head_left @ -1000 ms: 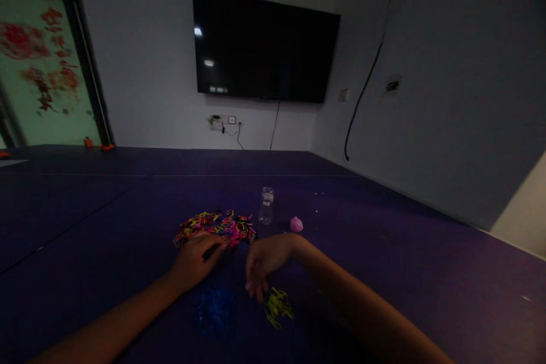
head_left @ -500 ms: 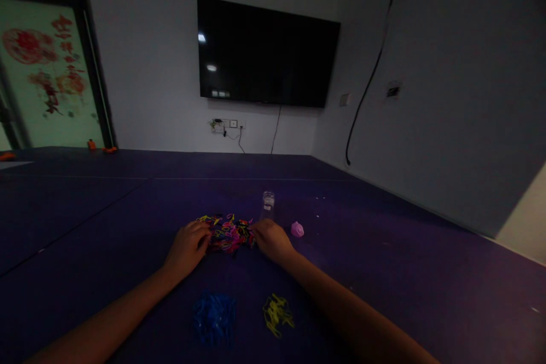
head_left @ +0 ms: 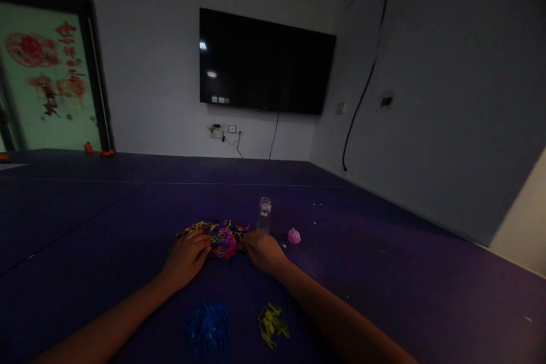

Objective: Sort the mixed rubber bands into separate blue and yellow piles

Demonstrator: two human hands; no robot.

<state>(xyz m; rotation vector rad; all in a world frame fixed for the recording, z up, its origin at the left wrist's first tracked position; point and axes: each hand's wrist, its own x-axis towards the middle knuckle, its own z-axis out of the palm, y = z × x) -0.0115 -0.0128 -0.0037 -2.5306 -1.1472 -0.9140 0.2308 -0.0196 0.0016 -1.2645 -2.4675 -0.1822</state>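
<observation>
A loose pile of multicoloured rubber bands (head_left: 224, 240) lies on the dark purple floor. My left hand (head_left: 188, 253) rests over the pile's left part, fingers stretched and lying flat, with bands showing around it. At the pile's right edge, my right hand (head_left: 262, 250) has its thumb and fingertips pinched together among the bands. Whatever is between those fingertips is too small to make out. Nearer to me are a heap of blue rubber bands (head_left: 208, 327) and a smaller heap of yellow rubber bands (head_left: 273, 324).
Just beyond my right hand is a clear plastic bottle (head_left: 265, 213), its near part hidden by the hand. Right of it lies a pink crumpled-looking piece (head_left: 294, 235). Small white scraps (head_left: 314, 222) dot the floor. A television (head_left: 264, 62) hangs on the far wall.
The view has tilted slightly. Bands now show left of my left hand, where bare floor was before. My right hand has shifted a little left and toward me.
</observation>
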